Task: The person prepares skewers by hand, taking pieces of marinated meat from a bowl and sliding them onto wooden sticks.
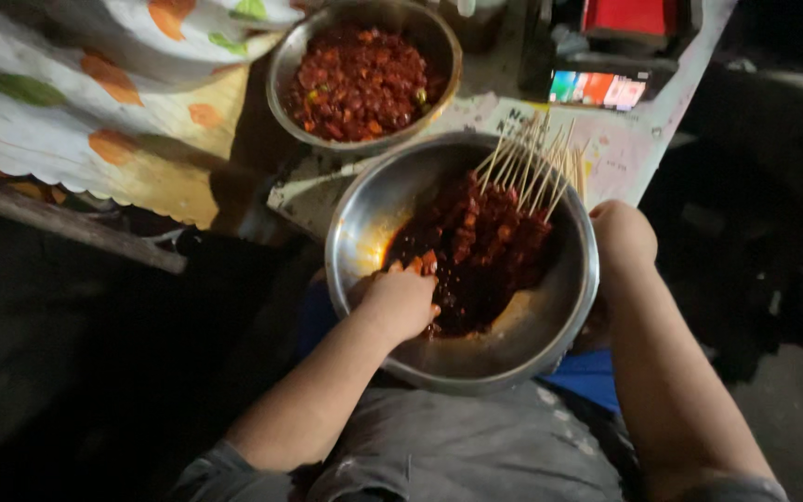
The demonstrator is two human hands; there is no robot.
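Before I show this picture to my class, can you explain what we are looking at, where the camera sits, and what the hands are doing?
There is no machine here. One camera worn on a person's head looks down at their own bare arms. The left hand is pressed into dark red, sauce-coated meat pieces inside a large round steel bowl resting on their lap. A bundle of thin wooden skewer sticks pokes out of that meat. The right hand is hidden behind the bowl's far rim, so its grip cannot be seen. Further off, a smaller steel bowl of chopped red meat stands beside a white cloth with orange and green spots.
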